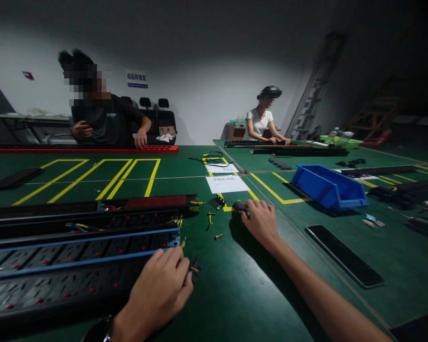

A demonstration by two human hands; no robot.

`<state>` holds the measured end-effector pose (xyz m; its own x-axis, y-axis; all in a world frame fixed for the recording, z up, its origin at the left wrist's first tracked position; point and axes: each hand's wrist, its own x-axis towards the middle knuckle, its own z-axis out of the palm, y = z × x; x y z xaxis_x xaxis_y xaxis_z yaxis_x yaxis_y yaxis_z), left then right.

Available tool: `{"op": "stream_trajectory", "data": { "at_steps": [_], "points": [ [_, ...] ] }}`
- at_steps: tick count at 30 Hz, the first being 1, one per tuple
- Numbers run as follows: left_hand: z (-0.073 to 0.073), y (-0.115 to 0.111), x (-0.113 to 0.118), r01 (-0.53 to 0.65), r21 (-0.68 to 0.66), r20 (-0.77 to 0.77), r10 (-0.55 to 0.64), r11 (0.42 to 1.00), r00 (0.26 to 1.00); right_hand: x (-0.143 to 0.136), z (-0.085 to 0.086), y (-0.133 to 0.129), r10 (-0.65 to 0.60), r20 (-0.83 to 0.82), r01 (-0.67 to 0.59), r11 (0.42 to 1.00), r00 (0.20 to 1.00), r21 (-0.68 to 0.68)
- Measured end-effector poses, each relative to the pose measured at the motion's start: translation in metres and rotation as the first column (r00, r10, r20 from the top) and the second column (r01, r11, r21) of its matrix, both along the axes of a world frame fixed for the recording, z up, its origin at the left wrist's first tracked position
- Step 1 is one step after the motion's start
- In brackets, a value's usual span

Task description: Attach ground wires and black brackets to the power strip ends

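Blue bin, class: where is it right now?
In the head view, the blue bin stands right of centre on the green table, beyond and right of the right hand.

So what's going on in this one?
The wearer's left hand is at the right end of a long black socket strip, with a small dark piece close by; whether it grips either is unclear. The right hand is on a dark item too blurred to name. A small screw lies on the green table between the hands. Across it, one co-worker has a hand at a red strip, and another has both hands at black strips.
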<state>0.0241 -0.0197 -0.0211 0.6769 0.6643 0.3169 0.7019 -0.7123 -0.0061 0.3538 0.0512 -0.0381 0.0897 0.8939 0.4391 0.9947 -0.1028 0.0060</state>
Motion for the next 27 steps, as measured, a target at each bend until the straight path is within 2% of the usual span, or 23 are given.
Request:
{"op": "stream_trajectory", "data": {
  "at_steps": [5,9,12,15,20,25,27],
  "points": [
    [-0.001,0.001,-0.001,0.004,0.007,0.004,-0.004,1.0,1.0,-0.013,0.006,-0.006,0.016,0.019,-0.013,0.991,1.0,-0.134],
    [-0.001,0.0,-0.001,0.017,0.003,0.021,-0.017,1.0,1.0,-0.017,0.003,-0.006,-0.039,0.045,0.05,0.964,0.998,-0.261],
    [0.001,-0.001,0.0,0.012,-0.01,0.019,-0.012,1.0,1.0,-0.017,0.0,-0.004,-0.026,0.1,0.055,0.952,0.995,-0.3],
    [0.002,-0.001,0.0,0.013,-0.012,0.007,-0.013,1.0,1.0,-0.016,-0.002,-0.003,0.018,0.099,0.011,0.959,0.995,-0.283],
    [0.003,0.0,0.001,0.016,-0.002,0.009,-0.016,1.0,1.0,-0.016,-0.005,-0.003,0.022,0.049,-0.01,0.976,0.999,-0.217],
    [0.001,0.001,0.0,0.019,-0.01,0.003,-0.019,1.0,1.0,-0.013,-0.005,0.001,0.051,0.061,-0.05,0.999,0.997,-0.017],
    [0.0,0.001,0.0,0.015,-0.01,0.009,-0.015,1.0,1.0,-0.01,-0.006,0.003,0.044,0.069,-0.044,0.999,0.997,0.0]
  ]
}}
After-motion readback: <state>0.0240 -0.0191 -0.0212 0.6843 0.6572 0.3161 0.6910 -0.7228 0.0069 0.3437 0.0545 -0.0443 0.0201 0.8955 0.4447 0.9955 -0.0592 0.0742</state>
